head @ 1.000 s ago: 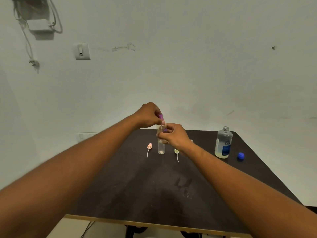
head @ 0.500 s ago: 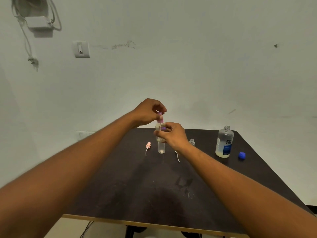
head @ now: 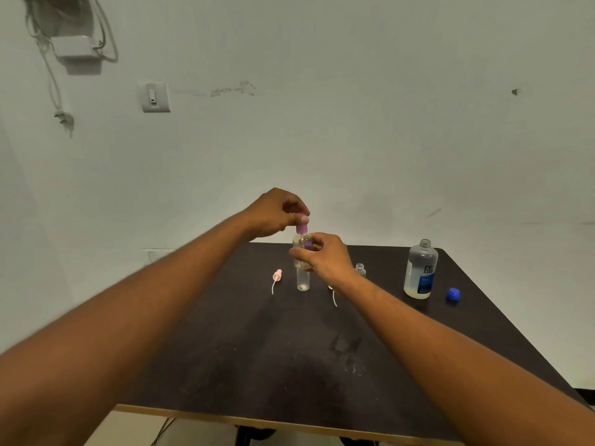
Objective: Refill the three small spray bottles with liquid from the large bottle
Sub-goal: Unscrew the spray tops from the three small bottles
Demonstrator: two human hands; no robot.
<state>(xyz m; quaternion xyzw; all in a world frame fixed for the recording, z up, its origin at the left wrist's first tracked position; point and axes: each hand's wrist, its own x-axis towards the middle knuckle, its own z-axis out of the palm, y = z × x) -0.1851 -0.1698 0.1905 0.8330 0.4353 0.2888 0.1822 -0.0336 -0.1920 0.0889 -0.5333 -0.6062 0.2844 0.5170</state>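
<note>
From the head view, the right hand (head: 325, 257) curls its grip round a small clear spray bottle (head: 301, 244) held above the dark desk (head: 257, 349), while the left hand (head: 273, 212) pinches the purple spray cap (head: 302, 225) at its neck. A second small bottle (head: 303, 280) stands below, a pink sprayer (head: 277, 276) lying to its left. A third, open bottle (head: 360, 270) stands behind the right wrist. Far right stands the large bottle (head: 421, 270), uncapped, its blue cap (head: 453, 294) beside it.

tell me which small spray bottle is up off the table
The small bottle with the purple sprayer, held between both hands. The other two stand uncapped on the table.
</note>
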